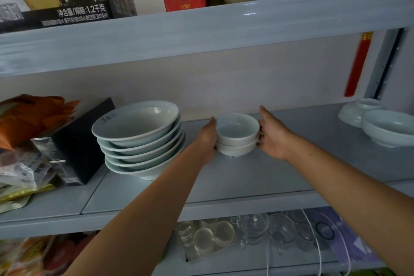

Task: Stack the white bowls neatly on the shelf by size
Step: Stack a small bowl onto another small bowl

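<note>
Head view: the left hand (207, 139) and right hand (272, 136) are clasping two nested small bowls (237, 134) from opposite sides, fingers curling round the walls, probably squaring the pair. The pair is sitting mid-shelf (224, 179), just right of the big stack (139, 139); loose bowls (389, 127) are waiting far right.

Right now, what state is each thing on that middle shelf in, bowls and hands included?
Big bowls: nested upright in one stack, untouched.
Small bowls: two nested, upright, held between both hands.
Left hand: grips the small bowls' left side.
Right hand: grips their right side, index finger straight.
Far-right bowls: two, side by side, not stacked.
</note>
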`<action>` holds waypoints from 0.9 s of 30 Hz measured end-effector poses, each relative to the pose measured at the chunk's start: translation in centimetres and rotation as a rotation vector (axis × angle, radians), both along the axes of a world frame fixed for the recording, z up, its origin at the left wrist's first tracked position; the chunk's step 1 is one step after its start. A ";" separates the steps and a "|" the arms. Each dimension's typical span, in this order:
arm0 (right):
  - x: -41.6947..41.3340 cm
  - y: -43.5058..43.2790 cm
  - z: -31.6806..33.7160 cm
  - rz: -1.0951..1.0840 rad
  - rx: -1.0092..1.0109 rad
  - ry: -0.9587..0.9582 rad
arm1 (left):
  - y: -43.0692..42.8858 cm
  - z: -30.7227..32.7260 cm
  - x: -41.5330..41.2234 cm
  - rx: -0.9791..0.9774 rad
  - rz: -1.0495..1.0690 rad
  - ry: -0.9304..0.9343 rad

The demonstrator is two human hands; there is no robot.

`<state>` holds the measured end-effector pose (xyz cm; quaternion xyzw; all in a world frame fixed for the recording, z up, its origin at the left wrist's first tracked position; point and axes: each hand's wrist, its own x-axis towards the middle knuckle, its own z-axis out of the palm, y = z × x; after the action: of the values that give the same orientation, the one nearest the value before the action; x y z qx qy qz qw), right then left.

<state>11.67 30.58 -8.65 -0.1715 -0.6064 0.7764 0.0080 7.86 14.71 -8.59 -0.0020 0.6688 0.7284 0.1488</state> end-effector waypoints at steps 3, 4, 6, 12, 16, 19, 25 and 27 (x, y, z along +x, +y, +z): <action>0.0 0.1 -0.1 -0.021 -0.006 0.014 | 0.3 -0.3 0.2 0.051 -0.006 -0.016; 0.1 0.3 -0.1 -0.034 -0.011 0.015 | 0.4 -0.2 0.4 0.067 -0.010 -0.014; 0.4 0.7 -0.1 -0.046 -0.031 0.018 | 0.8 -0.2 0.7 0.055 -0.036 -0.003; 1.0 1.5 -0.3 -0.090 0.011 0.011 | 2.5 -1.2 0.5 -0.056 -0.063 0.066; 1.4 2.2 -0.2 -0.101 0.036 -0.003 | 3.6 -3.7 -1.8 -0.087 -0.066 0.060; 1.5 2.6 -0.4 -0.078 0.041 -0.017 | 3.6 -2.4 -0.7 -0.075 -0.044 0.035; 1.9 2.7 -0.4 -0.044 0.071 -0.055 | 3.4 -0.5 0.9 0.046 -0.021 -0.061; 2.0 2.6 -0.3 -0.037 0.071 -0.051 | 3.4 -0.3 1.1 0.063 -0.002 -0.084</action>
<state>13.68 33.22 -8.93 -0.2018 -0.6305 0.7494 0.0130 8.91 18.10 -8.87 -0.0274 0.6387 0.7482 0.1774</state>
